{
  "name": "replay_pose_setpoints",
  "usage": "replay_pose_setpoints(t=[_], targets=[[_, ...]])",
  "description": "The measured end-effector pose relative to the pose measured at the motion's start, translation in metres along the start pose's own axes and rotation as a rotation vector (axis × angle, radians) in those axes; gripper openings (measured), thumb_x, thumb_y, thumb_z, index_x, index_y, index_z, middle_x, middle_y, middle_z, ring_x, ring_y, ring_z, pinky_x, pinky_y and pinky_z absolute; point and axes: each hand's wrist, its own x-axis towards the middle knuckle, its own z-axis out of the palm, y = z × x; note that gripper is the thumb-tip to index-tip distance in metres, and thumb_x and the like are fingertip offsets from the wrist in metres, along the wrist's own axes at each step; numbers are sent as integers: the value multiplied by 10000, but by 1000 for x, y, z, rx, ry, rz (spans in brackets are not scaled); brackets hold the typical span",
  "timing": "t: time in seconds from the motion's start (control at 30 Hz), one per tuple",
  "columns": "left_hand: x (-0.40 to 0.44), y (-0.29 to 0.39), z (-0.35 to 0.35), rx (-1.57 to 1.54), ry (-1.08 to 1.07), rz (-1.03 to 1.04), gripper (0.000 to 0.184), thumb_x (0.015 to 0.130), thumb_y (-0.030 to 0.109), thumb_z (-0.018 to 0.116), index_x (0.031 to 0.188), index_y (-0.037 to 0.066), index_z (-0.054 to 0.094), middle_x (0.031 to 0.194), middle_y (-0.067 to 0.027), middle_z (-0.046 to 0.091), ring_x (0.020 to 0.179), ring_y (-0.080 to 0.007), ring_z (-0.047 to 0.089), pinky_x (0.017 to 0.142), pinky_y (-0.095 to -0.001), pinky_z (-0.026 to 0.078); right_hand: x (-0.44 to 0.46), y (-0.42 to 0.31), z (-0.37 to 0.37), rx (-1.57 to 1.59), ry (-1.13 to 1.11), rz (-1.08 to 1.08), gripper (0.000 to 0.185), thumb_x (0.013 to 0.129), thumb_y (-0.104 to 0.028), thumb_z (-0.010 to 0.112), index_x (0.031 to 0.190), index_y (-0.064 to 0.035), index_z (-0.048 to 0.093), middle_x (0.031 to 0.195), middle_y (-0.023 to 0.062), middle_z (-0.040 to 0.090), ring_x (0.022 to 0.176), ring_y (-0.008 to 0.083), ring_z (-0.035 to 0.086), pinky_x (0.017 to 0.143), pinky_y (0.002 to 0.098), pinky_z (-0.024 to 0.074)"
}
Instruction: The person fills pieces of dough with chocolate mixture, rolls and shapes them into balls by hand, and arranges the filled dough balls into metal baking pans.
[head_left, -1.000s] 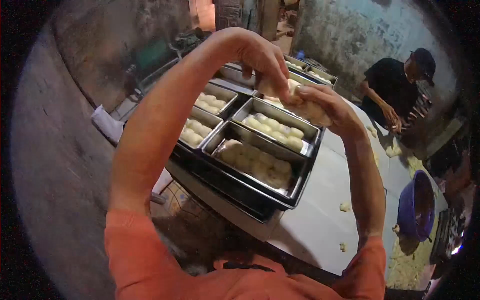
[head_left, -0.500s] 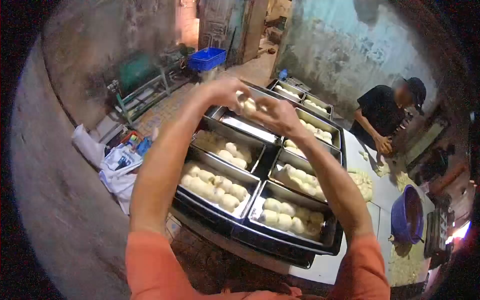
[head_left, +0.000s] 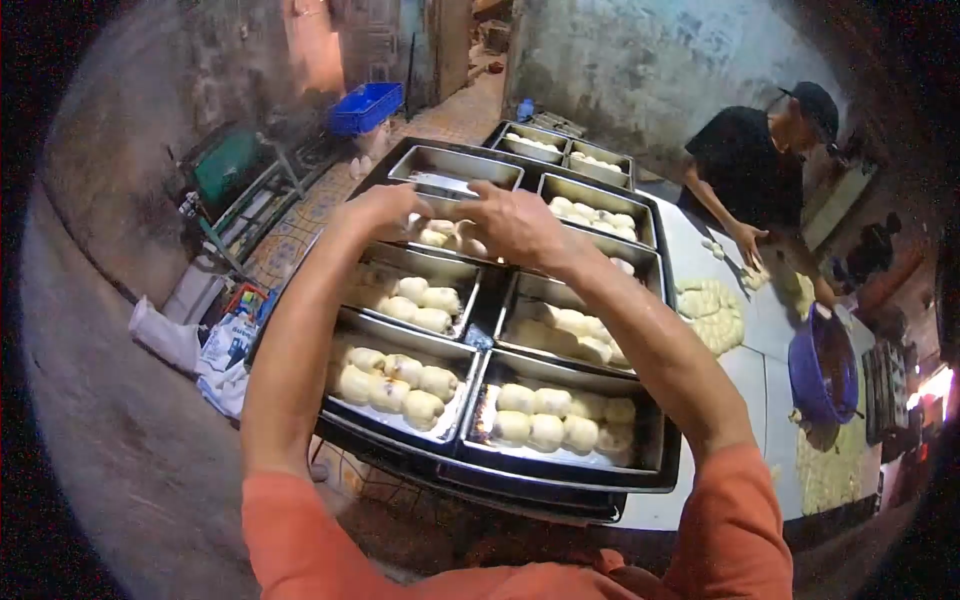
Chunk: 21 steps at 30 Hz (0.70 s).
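A group of pale dough rolls [head_left: 438, 234] sits between my two hands at a metal loaf pan in the left row. My left hand [head_left: 385, 212] curls around their left end. From the right, my right hand [head_left: 515, 225] grips the other end, its fingers partly hiding the dough. Nearer to me, a loaf pan of dough rolls [head_left: 415, 303] and another filled pan [head_left: 395, 385] stand in the same row. To the right is a pan holding two lines of rolls [head_left: 550, 415]. Beyond my hands lies a loaf pan [head_left: 455, 168] with a bare bottom.
At the white table [head_left: 745, 400] on the right, a person in a black shirt [head_left: 745, 160] handles dough. A flattened dough mass [head_left: 710, 312] and a purple basin [head_left: 822, 365] are there. A blue crate [head_left: 366, 108] stands at the back left, white sacks [head_left: 220, 350] at the left.
My hands have come down with the dough rolls from above the pans into a left-row pan. The head view has shifted, showing the pan beyond. The other person's hands have moved apart.
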Motion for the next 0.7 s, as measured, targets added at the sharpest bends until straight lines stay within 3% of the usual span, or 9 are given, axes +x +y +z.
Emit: replay_pose_setpoints(t=[0.1,0.27,0.33,0.37,0.4,0.47,0.53,0.6,0.7], targets=[[-16,18,-12,-93,103,-8,621,693,156,817,1283,187,625,1328,-199,547,1149,-405,599,978,-449,499,-13,22,-23,-84,165,-54,300,917,-234,653,1190,-111,676,1154,124,683,911,338,702,787,447,577],[-28,29,-15,30,166,46,672,742,-12,735,1369,189,599,1575,-223,329,1364,-377,450,1113,-401,416,-88,62,-63,-122,330,-55,197,923,-224,672,1038,-72,722,825,119,730,784,313,716,698,422,575],[-14,3,4,-39,105,146,418,879,25,652,1292,86,636,1371,-256,546,1211,-352,585,967,-395,483,-141,66,-82,-129,329,49,226,940,-266,676,1060,-79,715,871,125,738,751,255,725,659,372,575],[5,-42,34,-938,-27,-47,306,916,30,616,1219,1,645,1293,-243,595,1218,-304,591,949,-376,471,-173,70,-84,-119,405,74,240,944,-276,676,1069,-75,711,869,127,738,749,245,727,659,360,575],[-18,18,-3,-290,17,1,281,955,78,592,1211,-30,631,1263,-220,618,1336,-276,504,984,-369,441,-209,76,-87,-120,485,92,255,947,-287,675,1079,-71,708,868,129,737,747,236,729,659,349,574],[-14,-21,5,-330,26,-6,344,980,166,592,1288,14,620,1466,-195,495,1491,-277,284,1123,-404,351,-290,82,-88,-33,542,259,262,946,-289,677,1069,-60,705,855,123,737,748,231,725,664,343,571],[-25,-74,18,-584,212,-72,489,945,281,667,1367,50,583,1542,-240,385,1494,-286,274,1159,-417,314,-378,84,-76,89,579,551,273,944,-276,682,1093,-49,706,873,117,739,755,192,710,699,320,564],[-49,-31,-1,-7,307,87,490,897,245,725,1326,42,603,1435,-250,514,1381,-312,470,1083,-402,416,-479,91,-52,58,581,846,302,937,-264,685,1096,-9,712,889,131,743,764,189,710,711,311,558],[-94,88,-45,20,393,147,463,916,144,701,1351,31,592,1306,-215,606,1174,-274,588,934,-350,518,-628,88,-14,22,555,1377,326,922,-302,672,1080,-20,719,946,165,740,854,264,720,764,365,548]])
